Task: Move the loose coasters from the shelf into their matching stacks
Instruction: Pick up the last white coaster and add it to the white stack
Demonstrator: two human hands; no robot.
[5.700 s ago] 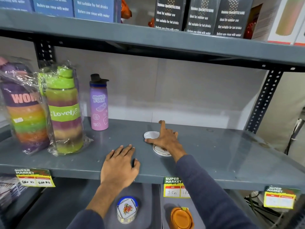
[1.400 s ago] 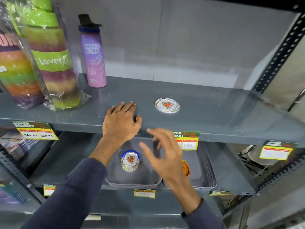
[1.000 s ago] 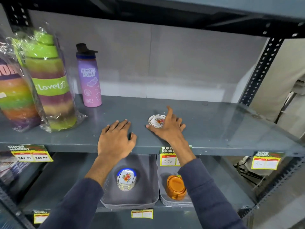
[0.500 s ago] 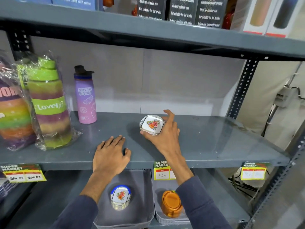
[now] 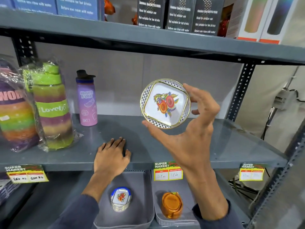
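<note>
While left hand [image 5: 112,156] lies flat on grey shelf [image 5: 231,146], right hand [image 5: 186,129] pinches coaster [image 5: 165,103].

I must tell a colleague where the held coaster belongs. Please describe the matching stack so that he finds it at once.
Look under the grey shelf, where two grey trays sit side by side. The flowered stack stands in the left tray, below the left hand. Its top coaster is white with red flowers, like the coaster in the right hand; the neighbouring stack is plain orange.
</note>
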